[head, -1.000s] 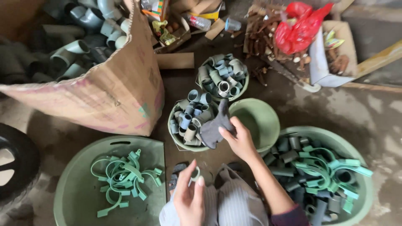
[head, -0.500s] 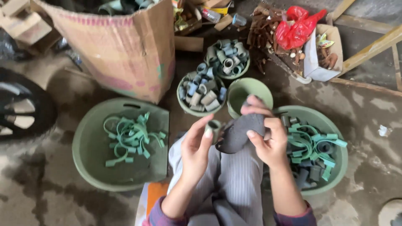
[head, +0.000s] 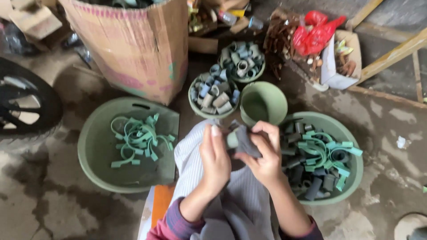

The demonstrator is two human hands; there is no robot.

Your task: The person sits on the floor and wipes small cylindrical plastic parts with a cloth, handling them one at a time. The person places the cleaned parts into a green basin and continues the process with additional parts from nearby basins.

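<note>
Nearest us, over the striped grey lap, our two hands meet: our left hand (head: pixel 214 156) closes its fingers round a short pipe piece (head: pixel 231 139), and our right hand (head: pixel 266 159) is clamped on a dark grey cloth (head: pixel 246 140) pressed against that piece. The pipe piece sits between the two hands, just past the left fingertips; it is mostly covered, so we cannot tell for sure how its long axis runs, though what shows seems to lie crosswise, from the left hand toward the right. To the right of our right hand, touching distance from the wrist, stands a round green basin (head: pixel 354 178) heaped with dark pipe pieces and green clamps (head: pixel 327 149). To the left of our left hand lies a second green basin (head: pixel 91 155) holding a loose tangle of green clamp straps (head: pixel 138 140). Just beyond the hands stands a small green bucket (head: pixel 263 103), and to its left a bowl of grey and blue pipe pieces (head: pixel 214 94); farther on, another bowl of pipe pieces (head: pixel 241 61). Beyond the left basin rises a big cardboard box (head: pixel 133 46), and far to the right a red plastic bag (head: pixel 316 33) lies on the floor.
</note>
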